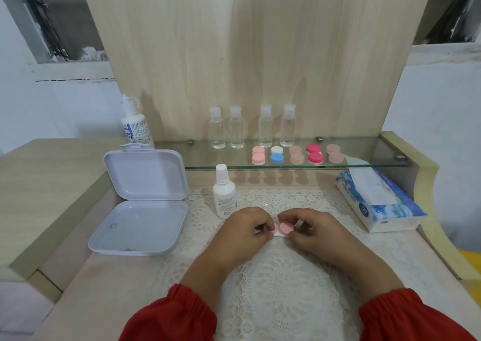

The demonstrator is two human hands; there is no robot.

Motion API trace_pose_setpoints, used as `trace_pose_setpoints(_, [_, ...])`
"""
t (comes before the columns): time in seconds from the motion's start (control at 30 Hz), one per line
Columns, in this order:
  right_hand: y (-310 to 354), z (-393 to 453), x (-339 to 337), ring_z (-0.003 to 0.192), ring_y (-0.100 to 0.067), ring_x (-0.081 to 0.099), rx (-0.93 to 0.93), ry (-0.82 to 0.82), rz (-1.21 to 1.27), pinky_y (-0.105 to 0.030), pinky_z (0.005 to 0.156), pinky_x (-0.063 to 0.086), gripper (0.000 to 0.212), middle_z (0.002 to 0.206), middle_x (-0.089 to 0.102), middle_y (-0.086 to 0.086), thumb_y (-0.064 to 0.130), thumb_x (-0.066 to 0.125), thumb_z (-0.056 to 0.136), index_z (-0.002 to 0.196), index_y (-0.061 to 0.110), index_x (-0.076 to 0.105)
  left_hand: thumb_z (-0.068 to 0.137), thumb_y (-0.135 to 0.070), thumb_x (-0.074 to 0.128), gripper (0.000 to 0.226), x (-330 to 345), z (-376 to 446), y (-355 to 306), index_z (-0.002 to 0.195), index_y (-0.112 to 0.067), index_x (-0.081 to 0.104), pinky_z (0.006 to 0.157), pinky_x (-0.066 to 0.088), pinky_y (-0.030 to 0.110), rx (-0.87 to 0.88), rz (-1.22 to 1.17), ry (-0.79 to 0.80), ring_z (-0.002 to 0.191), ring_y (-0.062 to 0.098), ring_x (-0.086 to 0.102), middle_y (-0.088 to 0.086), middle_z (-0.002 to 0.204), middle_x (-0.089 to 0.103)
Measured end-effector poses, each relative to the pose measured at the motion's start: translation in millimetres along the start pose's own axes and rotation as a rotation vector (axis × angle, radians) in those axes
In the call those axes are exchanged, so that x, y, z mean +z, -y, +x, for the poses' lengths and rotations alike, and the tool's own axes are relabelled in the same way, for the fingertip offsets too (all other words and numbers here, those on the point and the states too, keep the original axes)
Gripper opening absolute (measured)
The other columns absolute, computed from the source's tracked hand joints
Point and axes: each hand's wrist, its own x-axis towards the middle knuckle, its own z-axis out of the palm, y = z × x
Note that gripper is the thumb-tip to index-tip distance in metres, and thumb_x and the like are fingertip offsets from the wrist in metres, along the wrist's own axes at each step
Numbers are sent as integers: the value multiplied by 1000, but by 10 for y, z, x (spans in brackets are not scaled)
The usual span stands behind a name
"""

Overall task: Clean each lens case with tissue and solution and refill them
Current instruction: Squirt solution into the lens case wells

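1. Lens case [283,229], pink-capped, is held low over the lace mat [273,288] on the bench [52,174].
2. Its left cap is pinched by the left hand [247,224], fingers curled.
3. Its right side is pinched by the right hand [311,226].
4. A solution bottle [224,192] is stood just behind; a tissue pack [377,200] is seen at the right.

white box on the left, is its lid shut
No, the white box lies open, its lid standing upright behind the base.
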Motion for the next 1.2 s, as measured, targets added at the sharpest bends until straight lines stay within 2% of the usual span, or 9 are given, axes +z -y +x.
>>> trace_pose_setpoints(0.13, [-25, 26, 14, 79, 5, 54, 8, -13, -53, -7, 68, 41, 30, 94, 61, 15, 24, 72, 83, 111, 34, 64, 81, -8, 71, 10, -3, -3, -7, 85, -18, 70, 83, 51, 28, 1, 16, 3, 87, 7, 61, -7, 92, 66])
trace_pose_setpoints(0.23, [-59, 41, 21, 91, 6, 49, 21, -13, -117, -6, 72, 37, 39, 101, 58, 18, 36, 73, 81, 117, 38, 58, 81, -8, 70, 11, -6, 3, -8, 85, -18, 71, 83, 51, 28, 0, 20, 5, 87, 7, 61, -7, 92, 66])
trace_pose_setpoints(0.4, [-52, 10, 27, 108, 11, 50, 10, -4, 14, -4, 88, 37, 53, 115, 61, 22, 11, 61, 88, 129, 42, 50, 80, -7, 70, 10, -5, 0, -12, 84, -17, 70, 82, 50, 26, 6, 12, 0, 85, 8, 60, -6, 90, 66])
trace_pose_setpoints(0.53, [-20, 38, 56, 91, 7, 50, 24, -15, -74, -7, 74, 37, 45, 102, 62, 21, 30, 68, 86, 127, 40, 53, 80, -8, 71, 11, -5, 8, 0, 84, -19, 71, 81, 50, 24, 11, 22, -3, 85, 7, 60, -7, 90, 66])
trace_pose_setpoints(0.63, [-26, 52, 79, 89, 6, 47, 36, -27, -99, -10, 73, 34, 55, 98, 57, 20, 38, 74, 79, 129, 38, 50, 80, -8, 71, 11, -2, 5, -4, 84, -18, 71, 80, 50, 22, 23, 25, -7, 84, 6, 60, -7, 89, 66])
trace_pose_setpoints(0.77, [-36, 30, 74, 105, 10, 50, 16, -28, -24, -1, 83, 33, 55, 111, 61, 27, 18, 67, 86, 133, 39, 48, 81, -8, 71, 10, -5, -1, -16, 84, -17, 71, 80, 49, 22, 23, 21, -7, 85, 7, 60, -6, 89, 66])
trace_pose_setpoints(1.0, [46, 44, 109, 84, 7, 54, 59, -24, -23, -3, 71, 37, 39, 99, 63, 19, 18, 71, 83, 114, 37, 56, 80, -6, 71, 10, -2, 6, -23, 85, -14, 72, 82, 49, 20, 18, 14, -16, 86, 7, 62, -5, 92, 68])
trace_pose_setpoints(1.1, [80, 46, 139, 77, 13, 52, 64, -27, -42, -2, 68, 37, 34, 98, 61, 18, 20, 72, 83, 112, 32, 58, 79, -6, 72, 10, 0, 10, -25, 84, -14, 72, 81, 49, 20, 10, 4, -23, 85, 7, 62, -5, 91, 68])
trace_pose_setpoints(1.2, [115, 45, 131, 78, 6, 52, 83, -38, -38, -7, 68, 38, 39, 98, 61, 15, 23, 74, 80, 113, 34, 56, 79, -6, 73, 10, 3, 18, -17, 82, -15, 72, 81, 50, 21, -4, 0, -23, 86, 7, 62, -5, 91, 68])
